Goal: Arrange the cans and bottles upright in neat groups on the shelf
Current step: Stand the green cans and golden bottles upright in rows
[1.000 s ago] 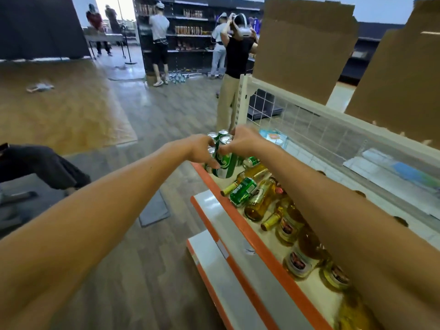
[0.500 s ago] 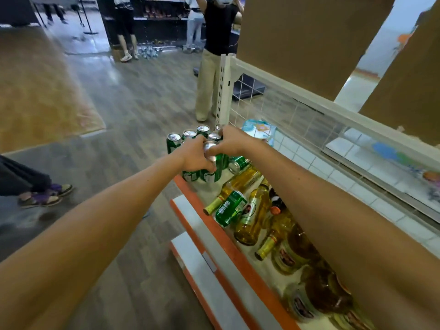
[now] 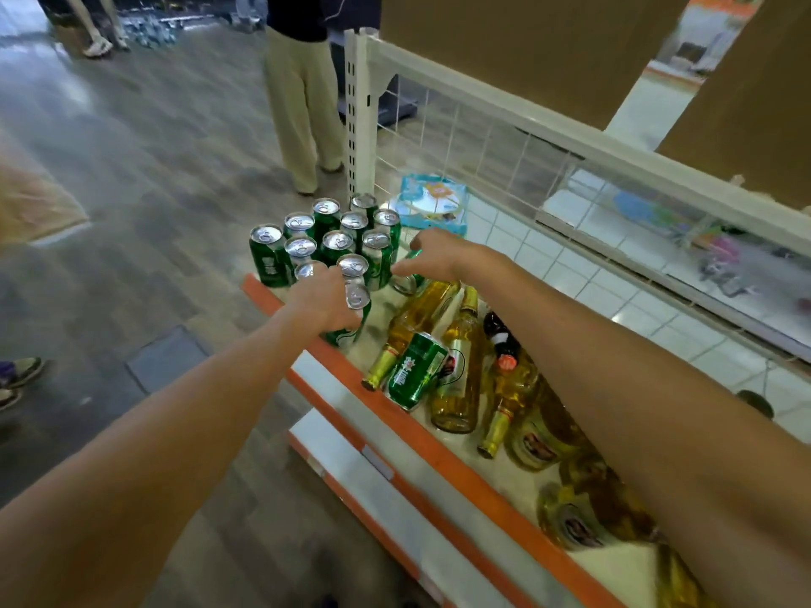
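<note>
Shiny green cylindrical cans, amber glass bottles

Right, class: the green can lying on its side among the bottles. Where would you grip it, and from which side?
Grip the lying green can round its mid-body, coming from above: its curved side faces up, while bottles crowd both flanks.

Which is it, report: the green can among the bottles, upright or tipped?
Tipped: the green can lies on its side atop the lying bottles, label facing up.
</note>
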